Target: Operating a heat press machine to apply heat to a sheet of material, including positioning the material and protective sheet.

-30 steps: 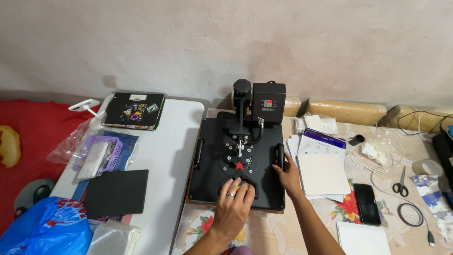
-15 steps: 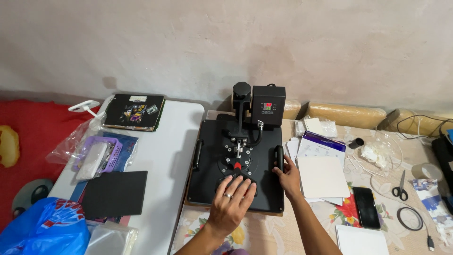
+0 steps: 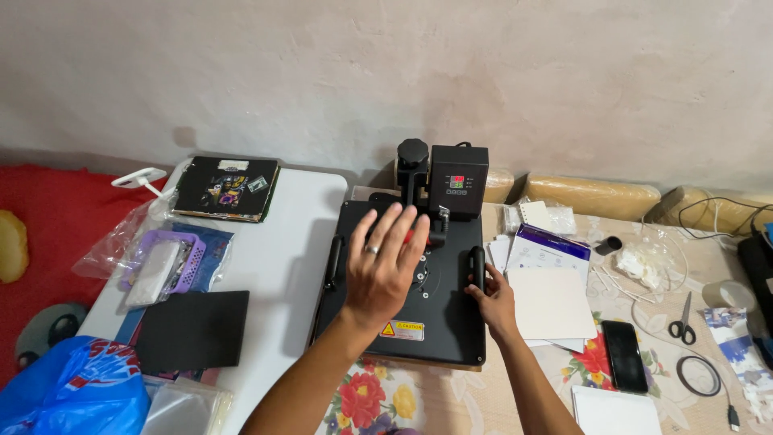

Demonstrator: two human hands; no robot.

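Black heat press (image 3: pixel 439 322) under the fingers (image 3: pixel 392 234), yellow warning sticker (image 3: pixel 402 329) just below them. White desk (image 3: pixel 274 242) to their left; red-flowered cloth (image 3: pixel 366 399) beneath; black-handled scissors (image 3: pixel 683 321) far right.

Your left hand (image 3: pixel 385 266) wears a plain silver ring on one finger. Your right hand (image 3: pixel 493 298) carries no jewellery. Both your forearms are bare, with no sleeves showing.

A rough, pale plastered wall (image 3: pixel 386 72) rises behind the gripped spot. Left of it stands a white plastic folding table (image 3: pixel 274 258); beneath and to the right spreads a floral tablecloth (image 3: pixel 370 403). Far left lies red floor covering (image 3: pixel 48 209). Light is soft, even.
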